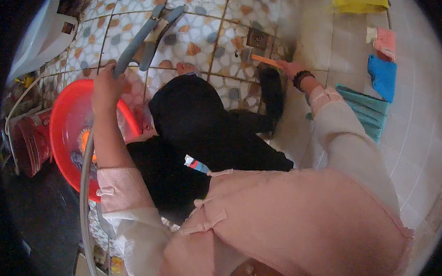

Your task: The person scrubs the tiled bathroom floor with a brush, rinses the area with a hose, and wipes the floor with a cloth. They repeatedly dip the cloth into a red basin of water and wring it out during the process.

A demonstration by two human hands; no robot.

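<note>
My left hand (107, 85) is closed around the lower end of a grey plastic object (133, 43) with two long arms and a cream part between them; its kind is unclear. A translucent hose (84, 188) climbs past my left forearm, its upper end hidden. Below that hand is a red plastic basin (61, 159), with an orange brush (85, 140) and grey cloth (82, 159) in it. My right hand (291, 69) grips a tool with an orange handle (265, 60) and a small grey head. The head is near the floor, close to a square drain (257, 38).
Pebble-patterned tiles (197, 28) cover the floor. A white ceramic fixture (39, 38) stands upper left, above a red bucket (31, 146). On the right hang yellow (359, 2), pink (385, 42), blue (383, 77) and teal (367, 111) cloths. My black-clothed legs (190, 106) are folded in the middle.
</note>
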